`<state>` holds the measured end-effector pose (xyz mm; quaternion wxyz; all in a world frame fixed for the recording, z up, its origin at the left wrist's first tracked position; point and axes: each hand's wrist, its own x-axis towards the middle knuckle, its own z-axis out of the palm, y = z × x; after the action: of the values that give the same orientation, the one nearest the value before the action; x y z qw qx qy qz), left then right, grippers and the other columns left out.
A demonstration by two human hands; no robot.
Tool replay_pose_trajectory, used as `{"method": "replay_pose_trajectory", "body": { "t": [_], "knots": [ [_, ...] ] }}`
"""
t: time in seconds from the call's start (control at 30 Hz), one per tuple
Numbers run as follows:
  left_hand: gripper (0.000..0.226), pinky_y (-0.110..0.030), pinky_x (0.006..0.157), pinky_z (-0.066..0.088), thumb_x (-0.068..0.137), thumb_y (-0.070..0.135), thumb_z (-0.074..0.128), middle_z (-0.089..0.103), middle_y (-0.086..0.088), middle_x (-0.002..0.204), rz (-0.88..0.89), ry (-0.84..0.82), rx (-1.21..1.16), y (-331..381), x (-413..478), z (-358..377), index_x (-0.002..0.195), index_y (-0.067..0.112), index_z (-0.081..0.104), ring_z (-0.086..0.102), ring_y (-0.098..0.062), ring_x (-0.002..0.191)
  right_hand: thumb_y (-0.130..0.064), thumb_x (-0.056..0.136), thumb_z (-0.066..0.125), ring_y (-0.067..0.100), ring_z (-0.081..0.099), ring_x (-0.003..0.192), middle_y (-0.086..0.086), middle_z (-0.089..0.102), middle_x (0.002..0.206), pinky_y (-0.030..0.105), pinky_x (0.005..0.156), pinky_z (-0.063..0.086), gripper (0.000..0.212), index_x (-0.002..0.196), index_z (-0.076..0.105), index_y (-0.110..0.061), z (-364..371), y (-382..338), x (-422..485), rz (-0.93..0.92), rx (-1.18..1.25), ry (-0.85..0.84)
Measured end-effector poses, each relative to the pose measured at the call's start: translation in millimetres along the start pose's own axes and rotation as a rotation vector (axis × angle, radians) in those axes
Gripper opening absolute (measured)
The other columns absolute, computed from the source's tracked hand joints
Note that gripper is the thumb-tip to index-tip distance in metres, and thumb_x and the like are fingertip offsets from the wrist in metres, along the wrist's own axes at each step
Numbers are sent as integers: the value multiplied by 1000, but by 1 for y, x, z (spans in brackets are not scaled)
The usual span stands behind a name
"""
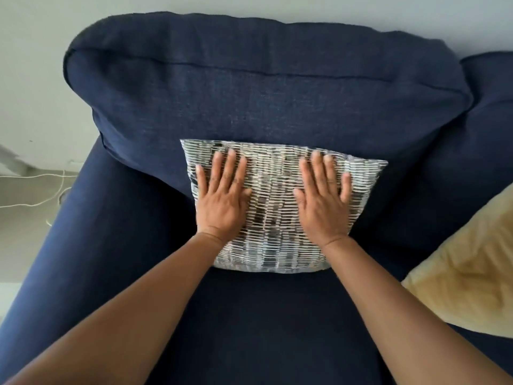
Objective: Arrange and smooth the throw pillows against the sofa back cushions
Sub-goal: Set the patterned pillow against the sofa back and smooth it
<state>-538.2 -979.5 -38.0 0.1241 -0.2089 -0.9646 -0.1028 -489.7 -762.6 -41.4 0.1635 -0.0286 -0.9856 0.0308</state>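
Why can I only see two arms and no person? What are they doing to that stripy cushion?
The camera sits on the person's head and looks down, so you see only their arms, as if through their eyes. Both hands lie flat with fingers spread: the left hand and the right hand press on the stripy pillow. They hold nothing; they are just pushing on it. The pillow leans against the dark blue back cushion of the sofa. At the right edge lies a yellow pillow, untouched. On the floor at the left is a thin white cord.

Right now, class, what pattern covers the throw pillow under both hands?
Thin white broken stripes over dark grey patches on the woven throw pillow, clearest in the head view.
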Motion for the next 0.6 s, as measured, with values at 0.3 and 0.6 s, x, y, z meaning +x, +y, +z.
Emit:
{"method": "replay_pose_trajectory", "body": {
  "t": [0.3,0.6],
  "knots": [
    [57,-57,122,-3,107,36,29,18,-13,166,123,183,-58,16,9,-21,158,10,29,8,-40,153,-43,107,21,23,4,154,4,5,168,50,122,-3,60,159,11,-15,-22,-2,0,51,33,109],
    [60,-51,123,-9,106,48,10,0,-1,169,-17,-161,128,-34,7,-8,161,25,4,-10,-23,154,-47,105,17,20,-4,154,1,-1,168,46,121,-10,59,159,6,-27,-12,45,-1,28,-84,-148]
  ]
}}
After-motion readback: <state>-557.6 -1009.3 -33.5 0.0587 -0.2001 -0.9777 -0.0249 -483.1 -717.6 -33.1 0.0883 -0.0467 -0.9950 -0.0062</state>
